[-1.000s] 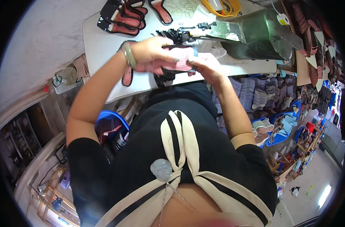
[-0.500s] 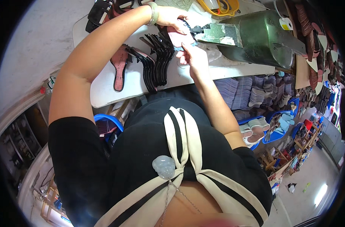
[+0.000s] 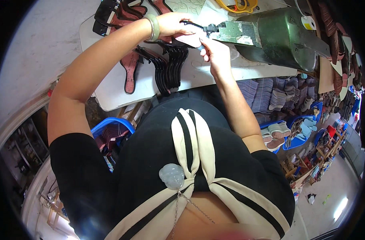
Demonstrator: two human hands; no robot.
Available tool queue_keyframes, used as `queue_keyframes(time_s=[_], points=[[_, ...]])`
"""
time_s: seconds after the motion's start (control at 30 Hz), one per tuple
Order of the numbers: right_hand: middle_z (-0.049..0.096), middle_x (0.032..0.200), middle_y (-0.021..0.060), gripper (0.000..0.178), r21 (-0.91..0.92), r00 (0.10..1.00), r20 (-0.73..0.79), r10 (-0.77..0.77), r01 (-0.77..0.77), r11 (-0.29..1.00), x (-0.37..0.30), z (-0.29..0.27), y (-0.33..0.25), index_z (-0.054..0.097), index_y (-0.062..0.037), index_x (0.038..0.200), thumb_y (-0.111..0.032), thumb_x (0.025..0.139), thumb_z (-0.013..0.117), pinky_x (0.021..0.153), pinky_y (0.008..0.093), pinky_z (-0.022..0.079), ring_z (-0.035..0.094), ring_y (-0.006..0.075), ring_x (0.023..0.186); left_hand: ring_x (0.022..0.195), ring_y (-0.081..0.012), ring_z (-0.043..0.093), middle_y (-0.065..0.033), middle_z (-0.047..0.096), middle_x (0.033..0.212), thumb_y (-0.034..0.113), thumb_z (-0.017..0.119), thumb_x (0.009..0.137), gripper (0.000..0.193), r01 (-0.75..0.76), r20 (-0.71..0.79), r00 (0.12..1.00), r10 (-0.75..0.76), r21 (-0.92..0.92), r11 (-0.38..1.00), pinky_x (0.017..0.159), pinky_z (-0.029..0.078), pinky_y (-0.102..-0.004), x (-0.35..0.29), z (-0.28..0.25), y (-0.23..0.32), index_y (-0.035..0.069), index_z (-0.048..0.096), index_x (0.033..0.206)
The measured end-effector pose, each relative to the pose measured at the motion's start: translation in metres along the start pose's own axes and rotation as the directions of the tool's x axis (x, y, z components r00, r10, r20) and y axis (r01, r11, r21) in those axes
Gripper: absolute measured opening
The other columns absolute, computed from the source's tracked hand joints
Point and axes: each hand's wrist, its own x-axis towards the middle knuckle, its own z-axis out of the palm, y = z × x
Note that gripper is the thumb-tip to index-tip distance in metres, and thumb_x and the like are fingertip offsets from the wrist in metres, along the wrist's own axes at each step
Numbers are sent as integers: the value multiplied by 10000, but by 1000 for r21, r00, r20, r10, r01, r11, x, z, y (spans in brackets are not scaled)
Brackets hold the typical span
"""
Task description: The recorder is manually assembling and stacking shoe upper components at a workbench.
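A pink insole with black edging (image 3: 189,40) lies under the needle end of a green sewing machine (image 3: 280,40). My left hand (image 3: 175,25), with a pale bangle at its wrist, is closed on the insole's far left side. At the near right side, my right hand (image 3: 217,54) pinches the insole's edge between thumb and fingers. Left of the hands, a row of black-edged insoles (image 3: 168,72) leans together on the white table (image 3: 110,95). One more pink insole (image 3: 130,69) lies flat beside them. The machine's needle and my left fingertips are partly hidden.
More black and pink insoles (image 3: 120,16) lie at the table's far left. A yellow basket (image 3: 240,5) stands behind the machine. Blue bins (image 3: 128,124) sit below the table, and stacked grey soles (image 3: 262,96) are at the right. Brown soles hang at far right.
The insole has turned at the machine, and now shows more edge-on. My left hand has shifted slightly left and down, my right hand slightly right and up. The whole view has shifted a little.
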Motion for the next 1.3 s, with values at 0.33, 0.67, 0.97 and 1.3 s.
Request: queue_keyframes(time_s=[0.33, 0.67, 0.97, 1.3], points=[[601, 608, 24, 231, -4, 996, 76, 51, -51, 999, -9, -15, 0, 679, -4, 847, -230, 850, 630, 445, 185, 356, 482, 60, 458, 550, -43, 443, 30, 526, 735, 239, 582, 879, 289, 28, -122, 991, -57, -226, 974, 412, 370, -211, -13, 21, 3, 144, 540, 1148], [643, 716, 40, 261, 51, 989, 146, 38, -46, 998, -21, -12, 23, 677, -1, 912, -248, 867, 606, 545, 196, 415, 555, 78, 580, 1013, -225, 574, -154, 603, 1119, 323, 600, 846, 490, -120, -346, 906, 244, 342, 932, 903, 432, -300, -3, 30, -23, 9, 511, 1212], [645, 1017, 88, 311, 198, 972, 232, -38, -9, 980, -30, -1, 59, 599, 15, 1116, -201, 894, 577, 797, 266, 486, 620, 147, 871, 976, -227, 600, -145, 627, 1070, 335, 623, 820, 453, -23, -585, 792, 177, 260, 965, 863, 449, -309, -6, 51, -30, 31, 547, 1146], [610, 924, 17, 219, 106, 961, 277, 17, -48, 993, -53, -27, 94, 582, -3, 1053, -125, 872, 602, 736, 228, 454, 556, 75, 797, 881, -315, 618, -183, 638, 917, 476, 678, 737, 525, 86, -749, 645, 153, 270, 959, 778, 471, -376, -8, 69, -26, 18, 558, 965]])
